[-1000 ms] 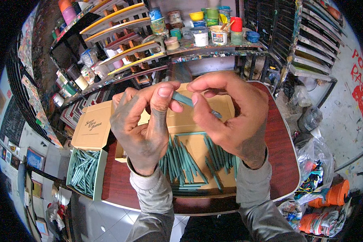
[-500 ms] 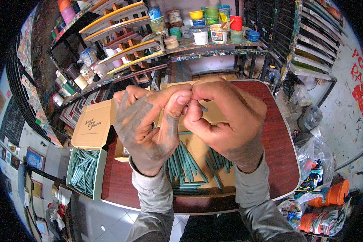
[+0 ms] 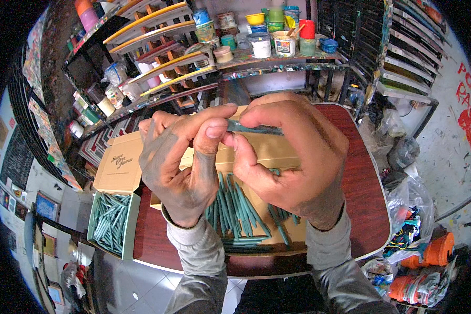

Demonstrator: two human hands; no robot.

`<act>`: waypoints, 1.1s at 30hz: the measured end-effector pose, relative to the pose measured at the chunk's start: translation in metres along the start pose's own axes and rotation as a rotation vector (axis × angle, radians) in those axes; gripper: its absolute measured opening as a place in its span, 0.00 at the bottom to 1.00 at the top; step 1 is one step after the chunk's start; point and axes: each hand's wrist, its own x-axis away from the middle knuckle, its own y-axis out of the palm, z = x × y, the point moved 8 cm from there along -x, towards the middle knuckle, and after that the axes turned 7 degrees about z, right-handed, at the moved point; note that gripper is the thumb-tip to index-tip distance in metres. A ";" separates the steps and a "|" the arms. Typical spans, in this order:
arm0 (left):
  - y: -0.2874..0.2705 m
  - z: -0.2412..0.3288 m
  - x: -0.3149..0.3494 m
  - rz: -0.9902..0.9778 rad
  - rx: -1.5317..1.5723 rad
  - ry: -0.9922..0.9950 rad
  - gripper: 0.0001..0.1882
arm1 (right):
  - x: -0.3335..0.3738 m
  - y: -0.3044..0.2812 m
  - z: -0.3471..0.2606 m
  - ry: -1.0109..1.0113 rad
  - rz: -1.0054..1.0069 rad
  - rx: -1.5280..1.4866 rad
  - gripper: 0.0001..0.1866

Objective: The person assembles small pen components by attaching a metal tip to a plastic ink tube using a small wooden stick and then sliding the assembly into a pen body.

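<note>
A slim grey-green pencil-like stick (image 3: 267,130) is held level above the table in both hands. My left hand (image 3: 175,162), smudged dark grey, is closed, its thumb and forefinger pinching the stick's left end. My right hand (image 3: 303,157) is closed too, with curled fingers round the stick and its thumb and forefinger close to the left fingertips. Below them, many similar sticks (image 3: 238,209) lie in loose groups in an open cardboard box (image 3: 295,238). At the left, a smaller box (image 3: 132,225) with its printed lid raised is full of the same sticks.
The boxes are on a dark red wood-grain table (image 3: 363,209) with rounded corners. Behind it, a paint-splashed shelf (image 3: 277,67) carries paint tubs and jars. A slatted rack (image 3: 408,63) stands at the right, above plastic bags and an orange bucket (image 3: 438,250).
My fingertips have shifted left and slightly down, and the hands are a little farther apart. More of the stick now shows between them.
</note>
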 end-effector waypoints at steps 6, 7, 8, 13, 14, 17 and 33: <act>-0.002 0.008 -0.001 0.003 -0.071 0.030 0.08 | 0.000 -0.001 -0.003 -0.073 0.079 0.034 0.16; -0.001 0.009 -0.001 0.003 -0.076 0.040 0.09 | 0.000 -0.001 -0.004 -0.077 0.079 0.036 0.16; -0.002 0.009 -0.001 0.006 -0.091 0.036 0.09 | 0.000 -0.001 -0.004 -0.080 0.073 0.033 0.16; -0.004 0.009 0.000 0.030 -0.100 0.039 0.10 | 0.000 -0.001 -0.008 -0.069 0.037 0.061 0.14; -0.004 0.009 -0.001 0.035 -0.096 0.049 0.10 | 0.000 0.000 -0.008 -0.083 0.040 0.069 0.14; -0.003 0.009 -0.001 0.030 -0.089 0.064 0.10 | -0.001 -0.001 -0.008 -0.071 0.016 0.060 0.13; -0.001 0.016 0.000 0.029 -0.082 0.052 0.14 | -0.003 -0.010 -0.003 -0.150 0.164 0.123 0.12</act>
